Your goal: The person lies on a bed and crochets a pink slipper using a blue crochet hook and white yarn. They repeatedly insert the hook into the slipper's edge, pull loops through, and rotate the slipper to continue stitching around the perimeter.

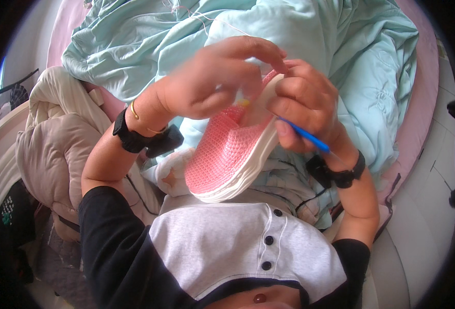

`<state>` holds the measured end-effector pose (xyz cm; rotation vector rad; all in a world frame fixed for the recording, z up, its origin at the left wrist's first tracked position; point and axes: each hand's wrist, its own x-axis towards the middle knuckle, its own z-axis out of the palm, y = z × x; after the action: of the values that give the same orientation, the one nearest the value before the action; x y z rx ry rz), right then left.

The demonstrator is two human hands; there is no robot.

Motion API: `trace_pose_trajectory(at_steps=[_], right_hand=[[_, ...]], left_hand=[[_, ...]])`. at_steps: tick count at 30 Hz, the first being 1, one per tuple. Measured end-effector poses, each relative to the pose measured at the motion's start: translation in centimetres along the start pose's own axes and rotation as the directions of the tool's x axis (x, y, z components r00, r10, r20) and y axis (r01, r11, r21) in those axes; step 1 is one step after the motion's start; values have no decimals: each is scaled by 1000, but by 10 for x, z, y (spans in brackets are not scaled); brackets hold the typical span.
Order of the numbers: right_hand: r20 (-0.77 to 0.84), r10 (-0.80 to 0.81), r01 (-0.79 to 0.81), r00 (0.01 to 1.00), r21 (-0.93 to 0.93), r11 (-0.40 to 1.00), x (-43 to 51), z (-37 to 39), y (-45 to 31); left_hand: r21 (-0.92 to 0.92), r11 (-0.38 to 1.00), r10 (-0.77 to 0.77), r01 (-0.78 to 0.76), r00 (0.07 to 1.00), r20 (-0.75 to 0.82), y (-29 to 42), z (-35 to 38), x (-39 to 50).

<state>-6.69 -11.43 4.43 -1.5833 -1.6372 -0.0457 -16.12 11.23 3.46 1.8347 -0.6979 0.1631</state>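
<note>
A pink crocheted shoe [223, 154] with a thick white sole [246, 174] is tilted in front of me, its toe towards my body. My right hand [304, 100] grips it at the heel end. In the same hand a tool with a blue handle [306, 135], apparently a crochet hook, sticks out past the thumb. My left hand [219, 77] is blurred over the shoe's opening, its index fingertip at the heel edge by my right fingers. Whether it pinches anything is hidden. A small yellow piece [243, 102] shows at the opening. Thin pale yarn [227, 24] trails behind my left hand.
A rumpled mint-green quilt [135, 46] covers a bed with a pink edge [424, 96]. At left, beige bedding [53, 143] is piled over a pale curved frame. Black straps with devices [162, 141] sit on both wrists. Tiled floor [424, 185] lies at right.
</note>
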Motion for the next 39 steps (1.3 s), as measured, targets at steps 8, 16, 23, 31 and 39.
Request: trace_pose_trajectory(at_steps=[8, 16, 23, 31, 39], right_hand=[[82, 34, -36, 996, 26, 999, -1, -4, 0], [105, 43, -46, 994, 26, 999, 0, -7, 0], [72, 47, -49, 996, 27, 998, 0, -6, -2], [93, 100, -101, 991, 4, 995, 4, -11, -10], [52, 125, -112, 991, -198, 974, 5, -8, -30]], left_hand=[[413, 903, 66, -119, 988, 141, 2, -5, -4], [-245, 908, -364, 339, 930, -60, 23, 24, -25], [-687, 471, -736, 553, 675, 39, 44, 37, -19], [-669, 491, -710, 557, 701, 62, 41, 34, -18], [-635, 449, -797, 628, 603, 34, 50, 31, -15]])
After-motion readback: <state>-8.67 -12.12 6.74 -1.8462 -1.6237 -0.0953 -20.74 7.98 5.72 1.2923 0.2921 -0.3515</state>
